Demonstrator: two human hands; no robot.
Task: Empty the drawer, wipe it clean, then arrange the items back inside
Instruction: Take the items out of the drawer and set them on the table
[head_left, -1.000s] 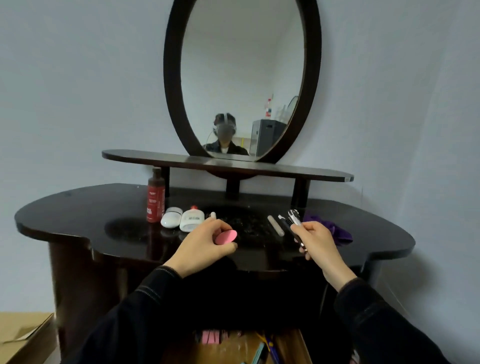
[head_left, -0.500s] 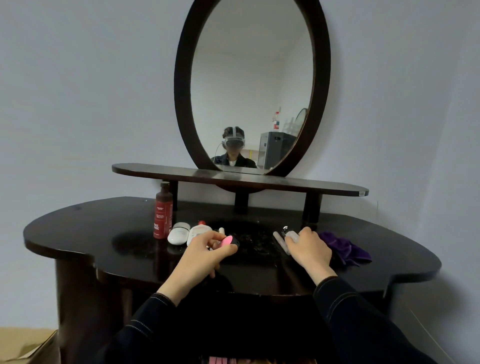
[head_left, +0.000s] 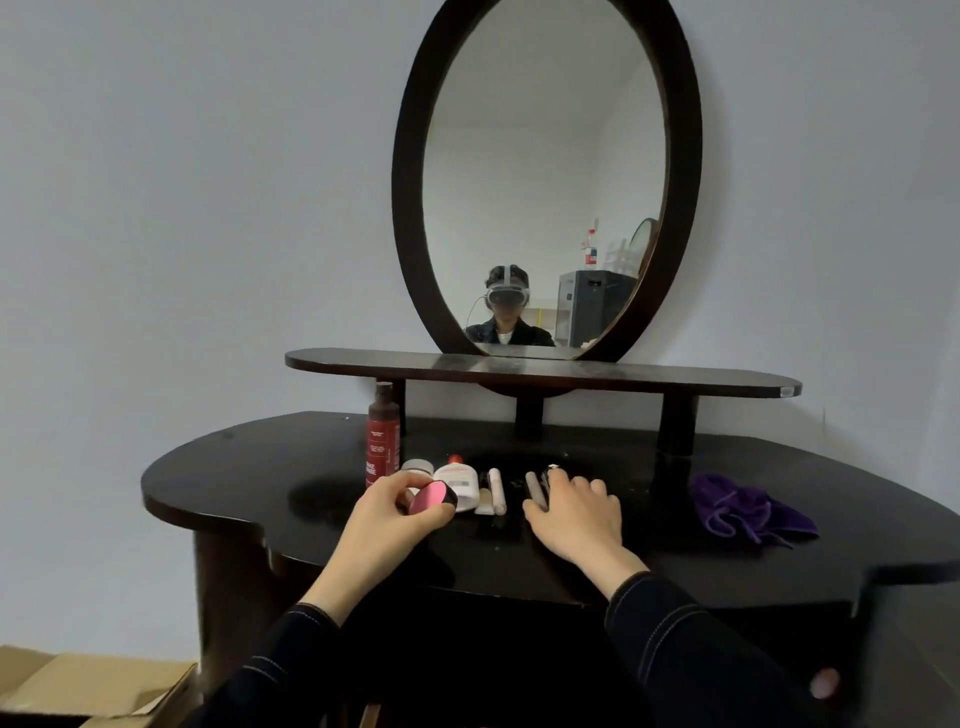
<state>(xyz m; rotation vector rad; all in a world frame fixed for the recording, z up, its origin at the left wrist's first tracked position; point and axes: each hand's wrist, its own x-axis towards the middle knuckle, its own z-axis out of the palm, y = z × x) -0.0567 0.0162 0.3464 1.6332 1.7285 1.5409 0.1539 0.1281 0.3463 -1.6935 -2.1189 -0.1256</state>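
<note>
Right hand (head_left: 576, 514) lowered onto dark tabletop (head_left: 249, 483); left hand (head_left: 387, 519) grips pink compact (head_left: 432, 498)

The glossy dark table (head_left: 249, 478) carries a red bottle (head_left: 383, 435), white tube (head_left: 460, 482), pale sticks (head_left: 497, 490) and purple cloth (head_left: 748, 509).

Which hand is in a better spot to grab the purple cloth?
The right hand. It rests on the tabletop on the same side as the purple cloth and nearer to it, while the left hand is farther off and grips a pink round case.
</note>
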